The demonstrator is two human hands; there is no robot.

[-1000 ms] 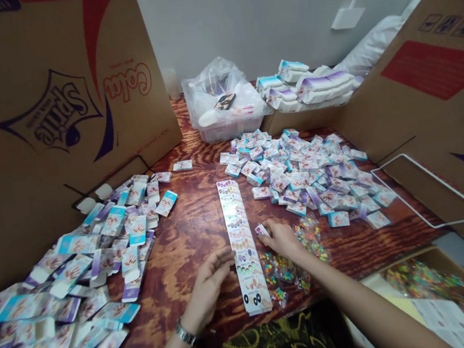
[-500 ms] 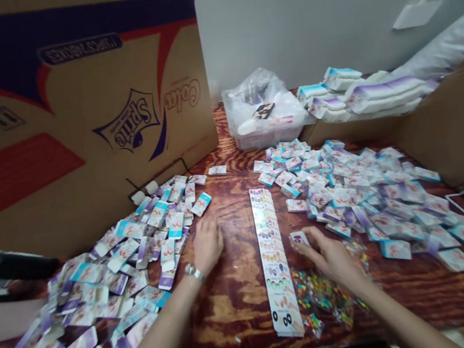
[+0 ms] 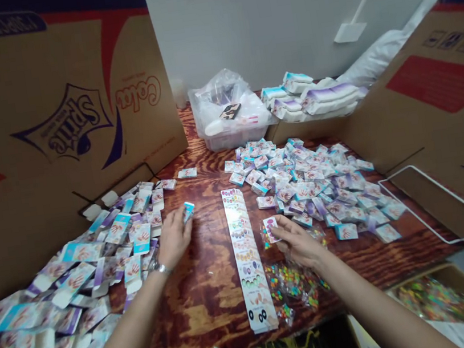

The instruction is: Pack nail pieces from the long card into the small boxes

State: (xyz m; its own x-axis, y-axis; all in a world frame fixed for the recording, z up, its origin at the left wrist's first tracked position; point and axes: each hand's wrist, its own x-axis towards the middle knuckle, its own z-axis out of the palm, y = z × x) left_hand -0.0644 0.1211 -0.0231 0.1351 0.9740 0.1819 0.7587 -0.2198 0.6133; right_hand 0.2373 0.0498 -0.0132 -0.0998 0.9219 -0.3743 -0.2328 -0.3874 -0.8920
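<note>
- We have moved our left hand (image 3: pixel 174 241) from beside the printed strips (image 3: pixel 250 263) to the right edge of the left pile of boxes (image 3: pixel 119 229).
- Its fingers now hold a blue-and-white box (image 3: pixel 188 209) that lay loose there.
- In our right hand (image 3: pixel 297 243), the small card (image 3: pixel 271 230) has tipped up, showing more print.

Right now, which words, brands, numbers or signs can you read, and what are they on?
"Sprite": left carton, upside down.
"Cola": left carton, upside down.
"PCS": left carton's top band, upside down; the numbers around it are too blurred to trust.
Right carton: a row of symbols, too blurred to make out.
Too small or blurred: other print on the cartons, small boxes, printed strips and right hand's card.
</note>
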